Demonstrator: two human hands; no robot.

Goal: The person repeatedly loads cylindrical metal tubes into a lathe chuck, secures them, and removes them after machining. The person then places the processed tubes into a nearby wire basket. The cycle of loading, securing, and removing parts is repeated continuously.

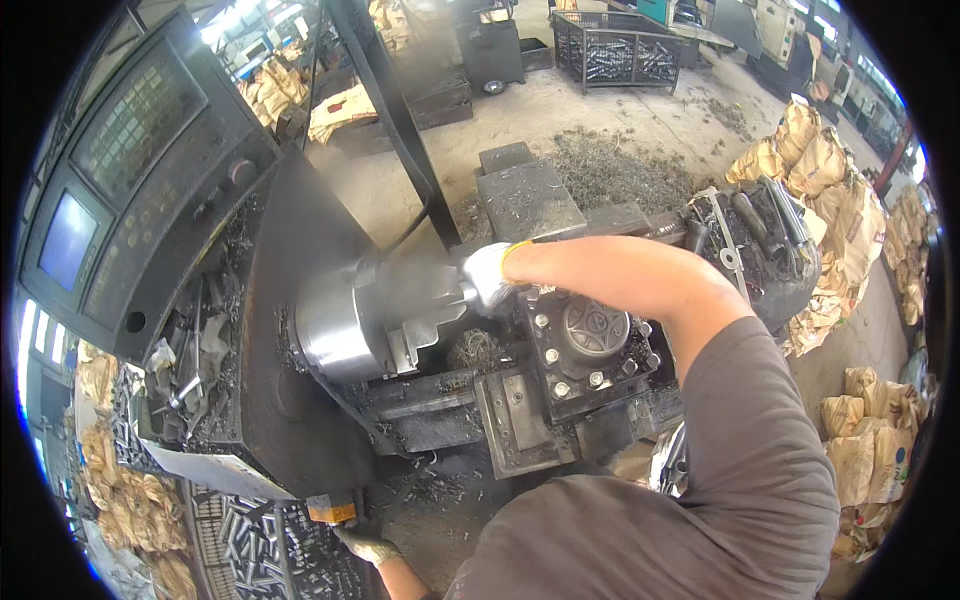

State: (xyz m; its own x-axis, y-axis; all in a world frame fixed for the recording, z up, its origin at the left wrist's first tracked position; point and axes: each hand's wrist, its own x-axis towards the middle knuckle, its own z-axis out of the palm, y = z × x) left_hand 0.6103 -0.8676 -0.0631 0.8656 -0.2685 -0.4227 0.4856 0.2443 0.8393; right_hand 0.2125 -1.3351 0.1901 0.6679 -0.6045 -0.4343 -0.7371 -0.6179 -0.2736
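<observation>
The gloved right hand (490, 276), fingers curled together, presses against the face of the lathe chuck (375, 315); what it grips is blurred. The chuck's axis runs left to right, face toward the tool turret (590, 345). Below the chuck, the gloved left hand (362, 541) touches a small orange-yellow block (332, 512). Right of the turret, tan paper sacks (850, 220) are piled.

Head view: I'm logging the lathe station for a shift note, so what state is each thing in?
Lathe chuck: blurred, seemingly spinning.
Control panel screen: lit, blue.
Right hand: gloved, at the chuck's face.
Left hand: gloved, low beside a yellow-topped handle.
Wire crate: part filled with metal parts.
</observation>
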